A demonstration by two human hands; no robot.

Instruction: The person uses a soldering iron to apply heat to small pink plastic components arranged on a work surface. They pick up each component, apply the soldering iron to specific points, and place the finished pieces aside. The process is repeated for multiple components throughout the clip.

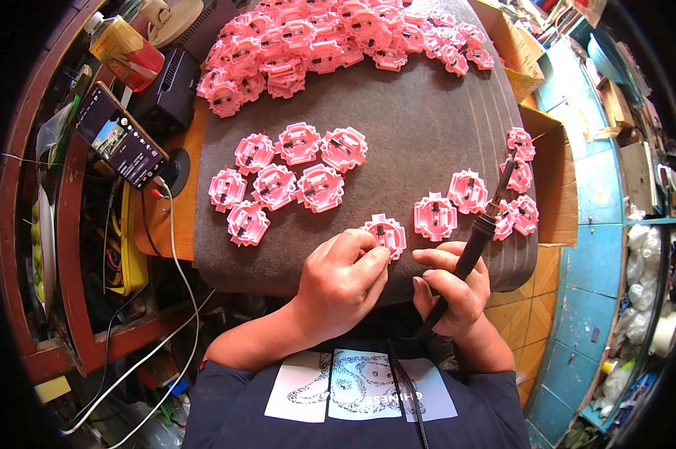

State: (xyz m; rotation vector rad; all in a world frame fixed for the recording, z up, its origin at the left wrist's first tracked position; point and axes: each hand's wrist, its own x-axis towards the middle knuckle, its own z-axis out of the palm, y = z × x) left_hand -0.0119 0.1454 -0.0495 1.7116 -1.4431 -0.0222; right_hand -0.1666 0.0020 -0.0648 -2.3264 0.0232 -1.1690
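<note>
Left hand (340,283): fingers closed around one pink plastic part (384,235), pinning it at the near edge of the bench (428,120), roughly mid-width.
Right hand (452,288): fingers wrapped round the black handle of a soldering iron (482,230); iron slants up and away toward the right, tip over the right-hand parts.
Held part: flat, notched outline, dark slot with metal in the centre; just beside the right hand's fingertips.
Next part (435,216): same kind, just right of the held one, apart from it.
Right cluster (519,196): a handful of pink parts along the bench's right edge, iron shaft crossing in front of them.
Centre group (289,179): about eight pink parts laid flat, left of centre, some touching.
Far pile (330,41): big heap of the same parts across the far edge, overlapping.
Bench top: dark grey mat, rounded near corners.
Phone (121,136): off the left edge, screen lit, white cable plugged in.
Bottle (125,51): far left corner, lying tilted, yellow and red label.
Cardboard box (512,46): far right corner.
</note>
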